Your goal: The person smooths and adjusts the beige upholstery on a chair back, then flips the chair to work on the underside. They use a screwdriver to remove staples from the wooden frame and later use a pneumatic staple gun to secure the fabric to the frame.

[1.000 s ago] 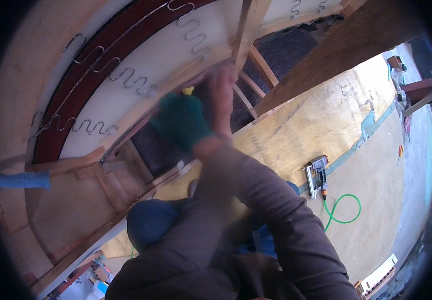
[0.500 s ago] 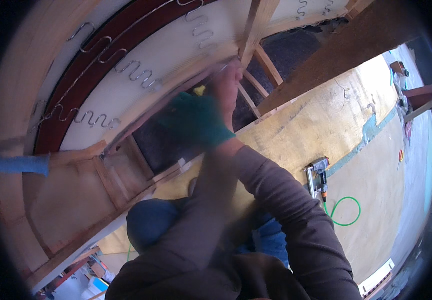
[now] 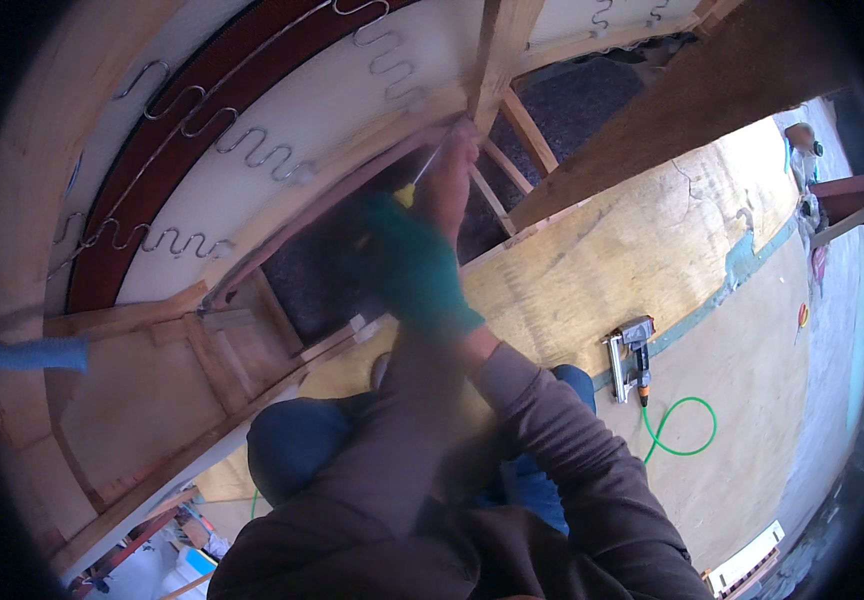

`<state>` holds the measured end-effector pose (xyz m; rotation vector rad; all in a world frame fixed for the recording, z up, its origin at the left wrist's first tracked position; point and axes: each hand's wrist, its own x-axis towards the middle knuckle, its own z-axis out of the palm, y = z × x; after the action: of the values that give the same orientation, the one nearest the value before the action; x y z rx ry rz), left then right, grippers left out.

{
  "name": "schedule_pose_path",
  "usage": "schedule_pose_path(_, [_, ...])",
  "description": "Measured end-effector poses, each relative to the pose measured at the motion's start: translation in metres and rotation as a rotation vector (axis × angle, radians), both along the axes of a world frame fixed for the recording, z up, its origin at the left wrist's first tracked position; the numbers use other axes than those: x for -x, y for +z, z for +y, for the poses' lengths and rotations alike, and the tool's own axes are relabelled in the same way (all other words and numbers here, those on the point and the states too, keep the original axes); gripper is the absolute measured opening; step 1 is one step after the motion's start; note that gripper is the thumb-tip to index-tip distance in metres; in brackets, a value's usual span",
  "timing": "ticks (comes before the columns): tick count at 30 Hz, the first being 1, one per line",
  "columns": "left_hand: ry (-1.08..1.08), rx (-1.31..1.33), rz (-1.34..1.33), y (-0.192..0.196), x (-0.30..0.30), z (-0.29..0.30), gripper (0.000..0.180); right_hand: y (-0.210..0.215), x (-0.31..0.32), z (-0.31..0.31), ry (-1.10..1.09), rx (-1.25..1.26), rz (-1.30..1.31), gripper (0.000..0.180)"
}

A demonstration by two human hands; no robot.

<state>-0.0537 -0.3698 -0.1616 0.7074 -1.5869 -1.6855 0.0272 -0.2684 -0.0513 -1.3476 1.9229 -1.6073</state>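
My right hand (image 3: 402, 262), in a green glove and smeared by motion, is closed around a screwdriver (image 3: 406, 194) with a yellow handle. Its thin metal shaft points up to the wooden rail. My bare left hand (image 3: 446, 190) reaches past it, arms crossed, to the upper end of a dull pink fabric strip (image 3: 337, 205) along the rail. The left fingers look curled there; what they hold is hidden. Both hands are over the opening of a wooden furniture frame (image 3: 493, 65) with zigzag springs (image 3: 262, 150) fixed across its panel.
A staple gun (image 3: 631, 355) with a green air hose (image 3: 687, 400) lies on the board floor to the right. A broad wooden beam (image 3: 672, 110) slants across the upper right. A blue cloth-like piece (image 3: 32, 355) sticks out at the far left, above a wooden side panel (image 3: 142, 420).
My gloved right hand has drawn back slightly, down and away from the rail, and more of the screwdriver's shaft shows. My left hand stays by the rail. The whole view has shifted a little.
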Motion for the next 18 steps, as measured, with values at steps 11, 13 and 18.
schedule_pose_path(11, [0.126,0.12,-0.152,0.039,0.005,0.015,0.033,0.02,0.015,0.071,-0.221,0.128,-0.735,0.075])
schedule_pose_path(13, [0.209,0.507,-0.196,0.033,0.001,0.008,0.029,0.018,0.045,0.093,-0.263,0.19,-0.855,0.065])
schedule_pose_path(18, [0.153,0.509,-0.136,0.007,-0.004,-0.003,0.036,-0.002,0.062,0.101,-0.323,0.135,-0.859,0.05])
